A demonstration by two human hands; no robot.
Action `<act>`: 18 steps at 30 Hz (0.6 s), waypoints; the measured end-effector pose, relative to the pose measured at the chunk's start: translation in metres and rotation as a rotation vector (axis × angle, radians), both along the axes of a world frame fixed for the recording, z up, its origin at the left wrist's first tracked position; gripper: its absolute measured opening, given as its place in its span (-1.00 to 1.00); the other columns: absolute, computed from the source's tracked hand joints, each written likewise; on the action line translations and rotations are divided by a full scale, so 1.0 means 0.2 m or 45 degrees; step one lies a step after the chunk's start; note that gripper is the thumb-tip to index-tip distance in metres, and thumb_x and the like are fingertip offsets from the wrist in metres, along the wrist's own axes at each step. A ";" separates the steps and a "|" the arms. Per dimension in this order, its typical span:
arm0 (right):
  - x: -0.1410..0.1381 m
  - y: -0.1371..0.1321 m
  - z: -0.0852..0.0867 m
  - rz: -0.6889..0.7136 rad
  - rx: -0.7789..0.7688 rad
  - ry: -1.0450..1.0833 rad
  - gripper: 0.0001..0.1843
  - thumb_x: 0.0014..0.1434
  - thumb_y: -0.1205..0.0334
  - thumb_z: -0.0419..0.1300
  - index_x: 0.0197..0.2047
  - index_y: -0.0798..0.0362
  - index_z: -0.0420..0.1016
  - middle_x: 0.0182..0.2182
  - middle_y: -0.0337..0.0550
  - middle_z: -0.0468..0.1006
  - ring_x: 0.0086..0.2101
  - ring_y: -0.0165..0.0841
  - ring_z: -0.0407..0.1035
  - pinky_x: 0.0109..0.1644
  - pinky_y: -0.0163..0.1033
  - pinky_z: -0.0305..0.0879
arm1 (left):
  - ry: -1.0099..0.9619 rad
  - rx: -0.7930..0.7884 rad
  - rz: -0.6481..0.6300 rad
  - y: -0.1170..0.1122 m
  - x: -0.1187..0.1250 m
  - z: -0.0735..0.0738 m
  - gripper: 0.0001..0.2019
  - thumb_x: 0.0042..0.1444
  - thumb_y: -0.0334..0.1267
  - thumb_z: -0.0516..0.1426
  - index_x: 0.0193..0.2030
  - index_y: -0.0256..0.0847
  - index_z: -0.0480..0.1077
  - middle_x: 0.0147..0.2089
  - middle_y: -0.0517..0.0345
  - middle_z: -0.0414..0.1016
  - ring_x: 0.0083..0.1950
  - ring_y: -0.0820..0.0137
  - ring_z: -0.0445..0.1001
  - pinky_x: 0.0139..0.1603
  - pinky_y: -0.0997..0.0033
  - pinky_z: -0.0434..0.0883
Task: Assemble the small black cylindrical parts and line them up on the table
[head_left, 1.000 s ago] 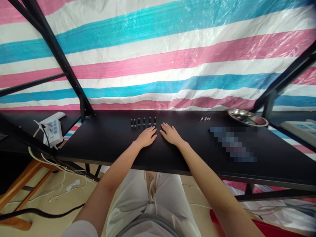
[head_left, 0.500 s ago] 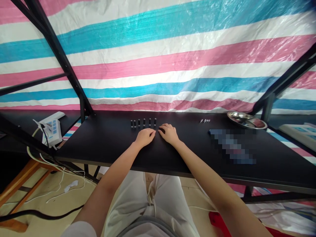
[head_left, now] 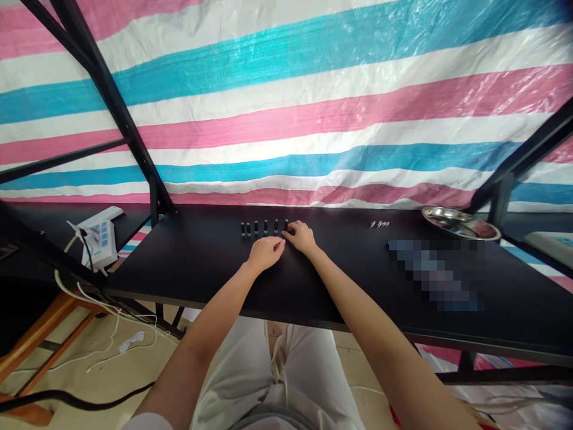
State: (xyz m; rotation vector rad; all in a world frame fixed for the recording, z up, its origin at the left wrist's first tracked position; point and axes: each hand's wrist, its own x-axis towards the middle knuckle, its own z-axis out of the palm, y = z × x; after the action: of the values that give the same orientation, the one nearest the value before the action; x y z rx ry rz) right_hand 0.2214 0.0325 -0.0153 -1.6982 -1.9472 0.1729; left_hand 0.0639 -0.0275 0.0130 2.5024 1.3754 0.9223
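Observation:
A row of several small black cylinders (head_left: 256, 227) with pale ends stands upright near the back of the black table (head_left: 201, 257). My right hand (head_left: 302, 237) is at the right end of the row, its thumb and index finger closed around the lower part of the last cylinder (head_left: 286, 224). Just in front of the row is my left hand (head_left: 266, 253), with thumb and fingertips pinched together and pointing toward the right hand. Whatever is in that pinch is too small to make out. The two hands' fingertips nearly meet.
Small shiny pieces (head_left: 379, 224) lie to the right, near a round metal tray (head_left: 461, 224). A blurred bluish flat item (head_left: 430, 275) rests in front of them. White power strip (head_left: 101, 242) and cables are at left. Black frame posts (head_left: 134, 143) flank the table before a striped sheet.
My right hand has moved slightly left and its fingers have reached the rightmost cylinder. The left hand stays pinched in front of the row. The view has shifted slightly.

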 end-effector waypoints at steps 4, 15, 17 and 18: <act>0.02 -0.02 0.00 0.034 0.014 0.022 -0.81 0.10 0.12 0.11 -0.32 0.03 0.45 -0.32 -0.16 0.45 -0.29 -0.34 0.30 -0.31 -0.28 0.12 | -0.026 -0.022 0.012 0.00 0.00 0.00 -0.69 0.20 -0.21 -0.07 -0.44 -0.20 0.41 -0.50 0.19 0.41 -0.48 0.47 0.34 -0.38 0.48 0.25; 0.07 -0.18 0.10 0.218 0.134 -0.163 -0.83 0.14 0.27 0.04 -0.25 0.05 0.44 -0.36 -0.15 0.53 -0.34 -0.35 0.36 -0.24 -0.26 0.04 | -0.197 -0.133 0.041 -0.01 0.00 0.02 -0.52 0.15 -0.14 0.04 0.21 -0.11 0.12 -0.22 0.22 0.48 -0.41 0.51 0.42 -0.30 0.51 0.34; 0.07 -0.20 0.13 0.200 0.172 -0.220 -0.82 0.14 0.28 0.03 -0.25 0.06 0.44 -0.37 -0.14 0.54 -0.33 -0.33 0.38 -0.21 -0.24 0.00 | -0.194 -0.130 0.030 -0.01 0.00 0.02 -0.54 0.15 -0.14 0.05 0.20 -0.09 0.14 -0.23 0.23 0.48 -0.40 0.52 0.42 -0.29 0.52 0.35; 0.06 -0.21 0.14 0.199 0.190 -0.243 -0.82 0.14 0.29 0.03 -0.25 0.06 0.45 -0.38 -0.14 0.54 -0.33 -0.33 0.38 -0.21 -0.23 -0.01 | -0.197 -0.123 0.028 -0.01 0.00 0.02 -0.55 0.15 -0.14 0.05 0.19 -0.09 0.16 -0.23 0.23 0.48 -0.40 0.52 0.42 -0.29 0.52 0.35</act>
State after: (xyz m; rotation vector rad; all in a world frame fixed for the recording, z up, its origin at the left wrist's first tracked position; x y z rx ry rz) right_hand 0.2339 -0.0092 0.0122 -1.5141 -2.1751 -0.0791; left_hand 0.0638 -0.0296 0.0178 2.2976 1.3671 1.0050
